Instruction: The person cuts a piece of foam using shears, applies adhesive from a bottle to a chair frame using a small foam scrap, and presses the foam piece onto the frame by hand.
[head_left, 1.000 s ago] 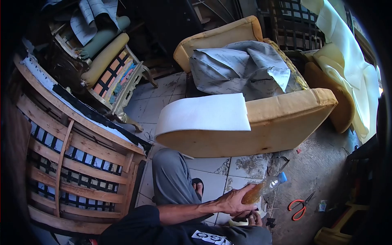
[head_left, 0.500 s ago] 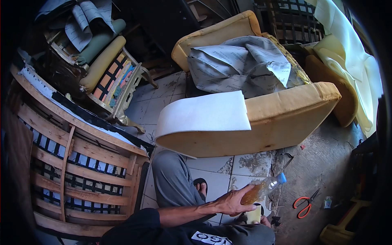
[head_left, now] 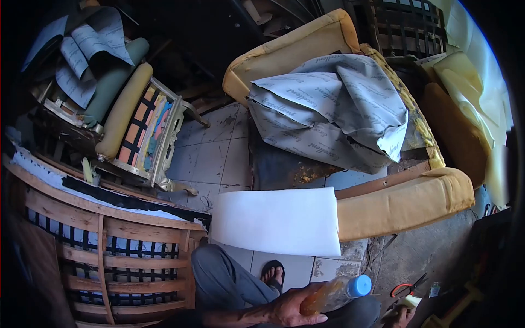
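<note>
My left hand (head_left: pixel 292 307) is wrapped round a clear plastic bottle (head_left: pixel 328 295) with a blue cap and amber liquid, tilted over my leg. At the bottom right, my right hand (head_left: pixel 403 317) grips a small pale yellow piece (head_left: pixel 409 300), close to orange-handled scissors (head_left: pixel 402 290) on the floor. A white sheet (head_left: pixel 276 221) covers the left part of a long tan padded piece (head_left: pixel 404 208) in front of me.
Printed grey sheeting (head_left: pixel 328 109) lies crumpled on the chair frame beyond, beside a tan padded panel (head_left: pixel 290 49). A slatted wooden frame (head_left: pixel 131 235) stands at left. An ornate chair frame (head_left: pixel 169 136) is behind it. Pale yellow sheeting (head_left: pixel 465 82) hangs at right.
The view has shifted. My left hand and the bottle are lower in view. My right hand has moved right, away from the bottle, with the pale yellow piece. The white sheet appears lower.
</note>
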Demonstrator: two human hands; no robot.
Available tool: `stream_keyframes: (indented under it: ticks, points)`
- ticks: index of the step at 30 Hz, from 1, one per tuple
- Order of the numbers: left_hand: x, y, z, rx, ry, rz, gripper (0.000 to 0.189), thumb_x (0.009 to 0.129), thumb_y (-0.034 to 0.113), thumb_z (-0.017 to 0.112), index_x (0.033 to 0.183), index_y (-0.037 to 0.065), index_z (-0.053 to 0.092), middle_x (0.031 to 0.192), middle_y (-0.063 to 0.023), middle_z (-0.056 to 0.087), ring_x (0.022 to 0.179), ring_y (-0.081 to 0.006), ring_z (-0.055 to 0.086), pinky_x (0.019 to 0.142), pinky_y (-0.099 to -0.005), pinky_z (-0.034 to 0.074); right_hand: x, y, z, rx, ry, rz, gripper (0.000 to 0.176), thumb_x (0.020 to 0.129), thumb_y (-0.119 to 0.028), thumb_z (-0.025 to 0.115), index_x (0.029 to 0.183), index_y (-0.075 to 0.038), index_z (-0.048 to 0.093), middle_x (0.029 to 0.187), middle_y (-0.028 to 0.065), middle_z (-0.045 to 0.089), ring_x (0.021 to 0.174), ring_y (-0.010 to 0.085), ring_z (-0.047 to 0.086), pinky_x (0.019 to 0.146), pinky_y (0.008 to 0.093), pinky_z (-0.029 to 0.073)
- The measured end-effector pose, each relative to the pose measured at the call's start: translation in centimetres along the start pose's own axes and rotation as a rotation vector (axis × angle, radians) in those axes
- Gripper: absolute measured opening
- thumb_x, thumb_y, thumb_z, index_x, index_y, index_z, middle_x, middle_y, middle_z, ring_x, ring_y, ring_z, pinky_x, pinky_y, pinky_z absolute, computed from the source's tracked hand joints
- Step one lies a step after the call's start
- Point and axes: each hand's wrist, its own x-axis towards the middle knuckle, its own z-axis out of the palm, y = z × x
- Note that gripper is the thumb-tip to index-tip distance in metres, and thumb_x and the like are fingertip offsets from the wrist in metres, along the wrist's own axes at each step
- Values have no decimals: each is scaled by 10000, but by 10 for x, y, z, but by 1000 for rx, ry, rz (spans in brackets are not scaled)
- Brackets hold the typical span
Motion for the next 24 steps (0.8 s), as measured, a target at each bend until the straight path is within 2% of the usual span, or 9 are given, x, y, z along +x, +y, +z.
stream_keyframes:
  ticks: [2, 4, 7, 12, 14, 16, 19, 22, 24]
  points:
    - [-18, 33, -4, -191, 8, -76, 785, 969, 216, 709, 1579, 50, 243, 1478, -217, 473, 1384, -297, 477, 1151, -403, 365, -16, -29, 51, 14, 172, -58, 351, 886, -71, 531, 1233, -37, 578, 886, 35, 607, 751, 129, 589, 637, 276, 488]
    - [-38, 71, -14, -317, 18, -176, 758, 976, 132, 692, 1585, 77, 245, 1511, -207, 418, 1445, -287, 397, 1181, -409, 324, -34, -66, 82, -54, -197, -106, 394, 877, -128, 568, 1249, -1, 579, 931, 49, 638, 785, 140, 594, 699, 292, 483]
    - [-63, 148, -32, -420, 78, -304, 782, 954, 88, 711, 1588, 86, 254, 1525, -185, 396, 1457, -272, 374, 1195, -415, 317, -107, -159, 186, 35, 72, -53, 382, 920, -211, 603, 1225, 20, 600, 974, 77, 667, 826, 151, 612, 752, 293, 488]
    - [-106, 229, -71, -486, 164, -286, 729, 996, 141, 666, 1592, 77, 251, 1536, -158, 392, 1425, -274, 419, 1201, -410, 326, -141, -282, 232, -239, -642, 62, 349, 937, -202, 723, 1192, 17, 630, 979, 102, 729, 828, 144, 672, 763, 290, 543]
    - [-116, 250, -101, -635, 128, -446, 633, 1063, 246, 555, 1593, 84, 248, 1538, -144, 392, 1418, -274, 429, 1200, -392, 337, -139, -319, 263, -346, -709, 91, 372, 945, -200, 714, 1232, 11, 607, 1024, 116, 715, 863, 166, 672, 777, 301, 548]
    - [-125, 247, -120, -493, 198, -278, 601, 1091, 305, 478, 1595, 83, 237, 1537, -155, 393, 1420, -290, 429, 1199, -377, 337, -144, -353, 311, -399, -697, 156, 397, 954, -199, 705, 1273, 4, 585, 1069, 130, 701, 897, 188, 673, 791, 313, 554]
    - [-110, 267, -195, -820, 192, -246, 630, 1085, 327, 487, 1598, 77, 220, 1556, -161, 371, 1423, -295, 425, 1199, -379, 333, -160, -381, 405, -401, -611, 242, 437, 966, -196, 692, 1333, -5, 551, 1136, 151, 681, 949, 221, 673, 811, 330, 562]
    - [-77, 288, -293, -427, 359, -86, 629, 1063, 412, 504, 1563, 75, 325, 1491, -118, 487, 1357, -213, 493, 1156, -337, 369, -182, -394, 520, -352, -498, 357, 479, 979, -193, 678, 1393, -15, 517, 1203, 172, 660, 1000, 253, 674, 832, 347, 570]
    - [-70, 245, -329, -751, 216, -189, 586, 1062, 396, 513, 1534, 72, 387, 1434, -114, 546, 1318, -189, 521, 1134, -330, 384, -197, -399, 597, -311, -425, 438, 508, 988, -192, 669, 1434, -21, 494, 1248, 185, 646, 1035, 275, 674, 846, 358, 576]
